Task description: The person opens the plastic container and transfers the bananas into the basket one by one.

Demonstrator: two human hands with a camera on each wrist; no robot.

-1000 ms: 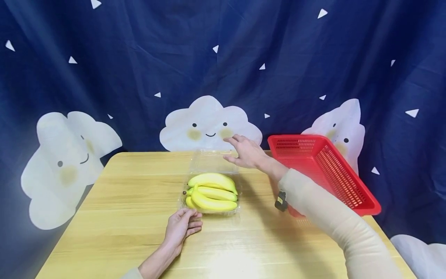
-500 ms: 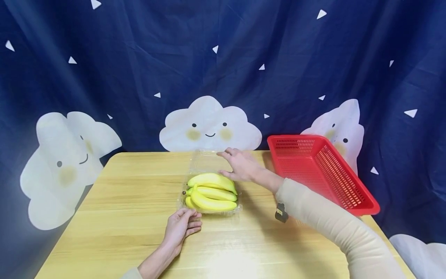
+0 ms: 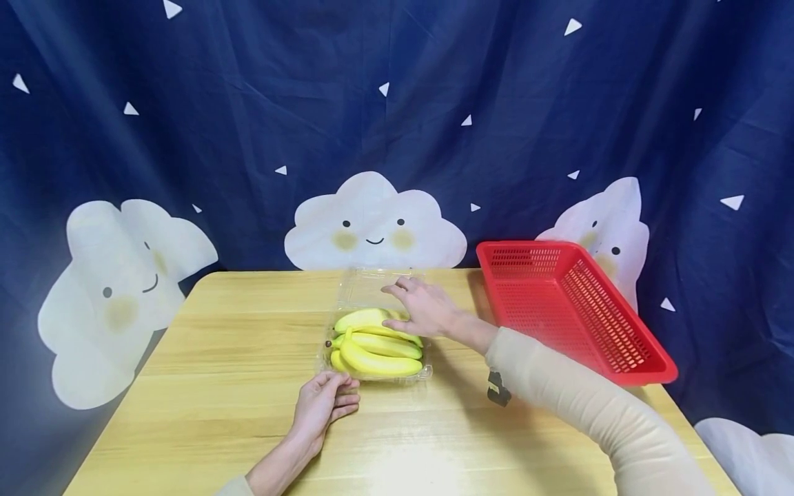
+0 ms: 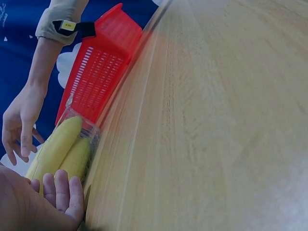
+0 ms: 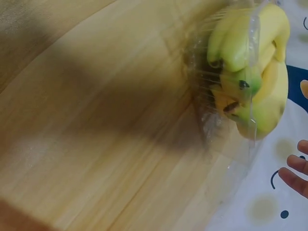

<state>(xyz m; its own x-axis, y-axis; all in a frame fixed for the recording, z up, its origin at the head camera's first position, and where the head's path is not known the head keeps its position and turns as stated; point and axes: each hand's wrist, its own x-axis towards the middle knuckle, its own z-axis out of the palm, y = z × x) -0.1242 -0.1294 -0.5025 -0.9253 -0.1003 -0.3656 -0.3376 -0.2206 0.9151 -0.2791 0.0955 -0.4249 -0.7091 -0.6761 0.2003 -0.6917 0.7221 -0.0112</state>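
A clear plastic clamshell box [image 3: 426,373] lies on the table with its lid [image 3: 362,291] folded back. Several yellow bananas [image 3: 381,346] fill it, their greenish ends visible in the right wrist view. At the box's front left corner my left hand [image 3: 319,408] pinches the edge between thumb and fingers; the thumb is hidden in the left wrist view. Above the rear banana [image 3: 362,319] hovers my right hand [image 3: 424,306], fingers spread and holding nothing. Its fingers [image 5: 296,178] appear apart from the bananas [image 5: 269,91] in the right wrist view.
A red perforated plastic basket [image 3: 546,303] stands at the right rear of the wooden table [image 3: 248,358], with nothing visible inside. Behind the table hangs a dark blue curtain [image 3: 248,103] with cloud prints. A black strap [image 3: 498,389] hangs by the right sleeve.
My right hand has come down and slightly toward me, from over the lid to just above the rear banana. The left hand, box and basket have stayed put.
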